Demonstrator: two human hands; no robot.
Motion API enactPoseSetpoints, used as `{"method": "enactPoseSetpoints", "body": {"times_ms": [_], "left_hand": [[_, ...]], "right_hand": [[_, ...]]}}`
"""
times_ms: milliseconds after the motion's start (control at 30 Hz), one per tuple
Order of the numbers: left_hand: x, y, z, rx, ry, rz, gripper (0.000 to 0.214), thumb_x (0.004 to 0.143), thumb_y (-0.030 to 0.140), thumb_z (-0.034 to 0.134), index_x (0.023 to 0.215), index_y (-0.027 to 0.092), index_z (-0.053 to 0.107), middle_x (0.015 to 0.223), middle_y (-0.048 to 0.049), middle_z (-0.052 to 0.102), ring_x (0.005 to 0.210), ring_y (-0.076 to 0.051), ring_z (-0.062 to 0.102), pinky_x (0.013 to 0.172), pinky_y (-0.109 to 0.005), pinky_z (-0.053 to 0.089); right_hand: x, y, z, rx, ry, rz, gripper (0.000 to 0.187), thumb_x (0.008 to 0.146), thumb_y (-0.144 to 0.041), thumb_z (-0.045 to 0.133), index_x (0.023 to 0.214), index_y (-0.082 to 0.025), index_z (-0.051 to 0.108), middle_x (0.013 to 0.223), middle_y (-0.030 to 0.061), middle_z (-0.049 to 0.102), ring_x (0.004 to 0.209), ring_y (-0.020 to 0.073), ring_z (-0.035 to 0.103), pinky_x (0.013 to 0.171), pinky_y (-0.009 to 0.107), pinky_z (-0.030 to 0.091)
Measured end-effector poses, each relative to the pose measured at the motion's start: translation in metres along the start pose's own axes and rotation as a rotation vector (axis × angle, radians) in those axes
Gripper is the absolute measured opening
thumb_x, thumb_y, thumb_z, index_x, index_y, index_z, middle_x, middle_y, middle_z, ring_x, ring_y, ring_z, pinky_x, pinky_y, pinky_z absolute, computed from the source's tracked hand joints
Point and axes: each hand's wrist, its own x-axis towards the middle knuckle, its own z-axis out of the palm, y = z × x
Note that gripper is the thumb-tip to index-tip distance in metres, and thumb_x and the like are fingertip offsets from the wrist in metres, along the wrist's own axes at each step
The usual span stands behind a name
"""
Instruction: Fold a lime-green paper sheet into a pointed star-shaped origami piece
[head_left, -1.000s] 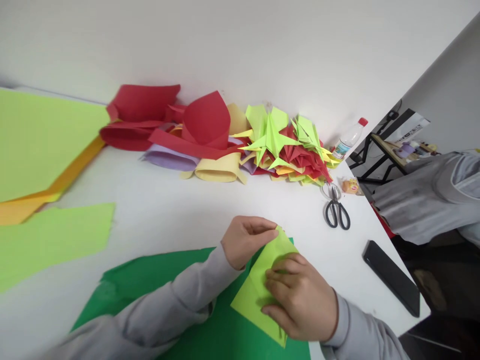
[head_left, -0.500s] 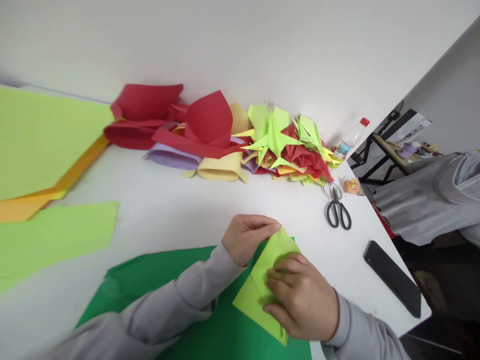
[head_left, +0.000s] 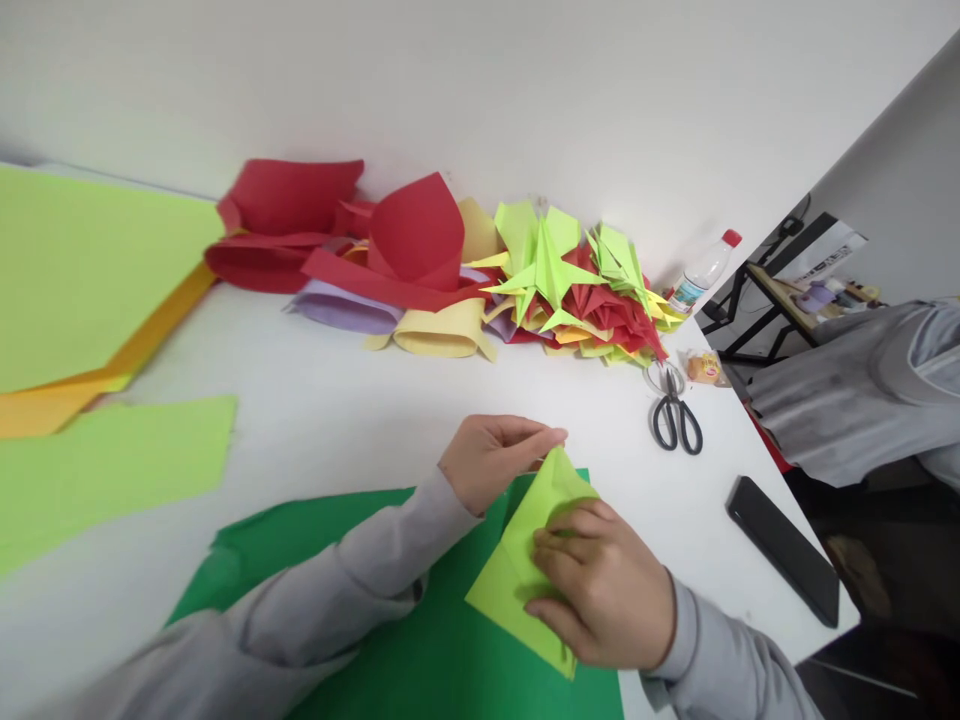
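A folded lime-green paper [head_left: 517, 545] lies over a dark green sheet [head_left: 420, 640] near the table's front. My left hand [head_left: 491, 460] pinches the paper's top corner between thumb and fingertips. Bent over the right part of the same paper is my right hand [head_left: 607, 590], its fingers curled and gripping it. That hand hides part of the folds and the right edge. A crease shows across the paper's visible face.
Rolled red paper [head_left: 420, 235] and folded lime paper shapes [head_left: 551, 265] are piled along the wall. Scissors [head_left: 675, 415], a wrapped snack [head_left: 703, 367], a bottle [head_left: 705, 272] and a black phone [head_left: 784, 550] lie to the right. Large lime sheets [head_left: 90, 280] cover the left.
My left hand has moved slightly up with its fingertips at the paper's top corner, and the tip there looks lifted. My right hand has barely moved.
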Motion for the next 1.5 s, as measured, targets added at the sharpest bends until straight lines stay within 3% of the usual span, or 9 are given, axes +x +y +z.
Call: {"method": "enactPoseSetpoints", "body": {"times_ms": [133, 300, 500, 667, 767, 900, 1133, 1333, 1500], "left_hand": [[0.003, -0.003, -0.02, 0.365, -0.241, 0.084, 0.026, 0.044, 0.03, 0.08, 0.069, 0.021, 0.077, 0.053, 0.0026, 0.064, 0.049, -0.012, 0.051, 0.051, -0.022, 0.043], [0.001, -0.007, -0.036, 0.692, -0.408, 0.093, 0.008, 0.052, 0.023, 0.07, 0.059, 0.025, 0.074, 0.046, 0.0065, 0.057, 0.044, -0.01, 0.041, 0.047, -0.021, 0.03], [0.0, -0.007, -0.035, 0.806, -0.389, 0.13, 0.011, 0.053, 0.02, 0.062, 0.056, 0.025, 0.071, 0.051, 0.0058, 0.062, 0.047, -0.012, 0.048, 0.052, -0.021, 0.033], [0.0, -0.007, -0.042, 0.773, -0.439, 0.096, 0.022, 0.05, 0.015, 0.057, 0.061, 0.026, 0.073, 0.058, 0.0051, 0.068, 0.049, -0.012, 0.052, 0.052, -0.021, 0.036], [0.002, -0.008, -0.045, 0.762, -0.446, 0.08, 0.018, 0.052, 0.018, 0.059, 0.062, 0.024, 0.072, 0.06, 0.0035, 0.07, 0.05, -0.013, 0.054, 0.052, -0.021, 0.039], [0.002, -0.007, -0.041, 0.902, -0.472, 0.134, 0.012, 0.059, 0.02, 0.059, 0.062, 0.022, 0.07, 0.061, 0.0033, 0.069, 0.055, -0.013, 0.057, 0.055, -0.021, 0.04], [-0.002, -0.001, -0.04, 1.017, -0.541, 0.22, 0.021, 0.065, 0.014, 0.05, 0.066, 0.02, 0.069, 0.062, 0.0035, 0.068, 0.056, -0.011, 0.059, 0.056, -0.02, 0.041], [0.0, -0.004, -0.039, 1.041, -0.528, 0.19, 0.007, 0.065, 0.018, 0.058, 0.064, 0.02, 0.065, 0.064, 0.0043, 0.067, 0.055, -0.011, 0.056, 0.056, -0.021, 0.039], [0.003, -0.011, -0.038, 0.982, -0.484, 0.23, 0.013, 0.071, 0.025, 0.06, 0.06, 0.019, 0.063, 0.056, 0.0052, 0.059, 0.052, -0.01, 0.05, 0.056, -0.022, 0.035]], "right_hand": [[0.001, 0.001, 0.0, 0.01, 0.002, 0.008, 0.021, 0.087, -0.031, 0.056, 0.098, -0.013, 0.059, 0.092, 0.0113, 0.07, 0.096, 0.0248, 0.058, 0.086, 0.041, 0.042], [0.001, 0.001, 0.001, 0.002, 0.035, 0.022, 0.031, 0.089, -0.033, 0.054, 0.108, -0.01, 0.059, 0.1, 0.0135, 0.07, 0.1, 0.0265, 0.058, 0.086, 0.042, 0.044], [0.002, 0.001, 0.003, -0.021, 0.101, 0.007, 0.032, 0.09, -0.033, 0.053, 0.109, -0.007, 0.061, 0.103, 0.0148, 0.07, 0.099, 0.0278, 0.058, 0.083, 0.043, 0.046], [0.002, 0.0, 0.003, -0.026, 0.101, 0.024, 0.032, 0.092, -0.031, 0.051, 0.111, -0.007, 0.06, 0.104, 0.0148, 0.069, 0.099, 0.0279, 0.058, 0.084, 0.043, 0.047], [0.002, 0.0, 0.002, -0.031, 0.085, 0.034, 0.033, 0.092, -0.031, 0.051, 0.111, -0.007, 0.06, 0.105, 0.015, 0.069, 0.1, 0.0283, 0.058, 0.084, 0.044, 0.048], [0.002, 0.0, 0.002, -0.052, 0.101, 0.015, 0.032, 0.093, -0.031, 0.05, 0.11, -0.007, 0.061, 0.104, 0.0151, 0.07, 0.099, 0.0287, 0.059, 0.083, 0.044, 0.049], [0.002, 0.001, 0.003, -0.082, 0.106, -0.013, 0.031, 0.093, -0.03, 0.049, 0.109, -0.007, 0.062, 0.104, 0.0157, 0.07, 0.097, 0.0287, 0.059, 0.082, 0.044, 0.049], [0.001, 0.001, 0.004, -0.097, 0.104, -0.007, 0.03, 0.093, -0.03, 0.05, 0.107, -0.007, 0.063, 0.103, 0.0153, 0.07, 0.097, 0.0288, 0.059, 0.082, 0.044, 0.049], [0.002, 0.001, 0.004, -0.097, 0.104, -0.012, 0.03, 0.092, -0.029, 0.051, 0.106, -0.006, 0.063, 0.102, 0.0154, 0.071, 0.096, 0.0289, 0.059, 0.082, 0.044, 0.049]]}}
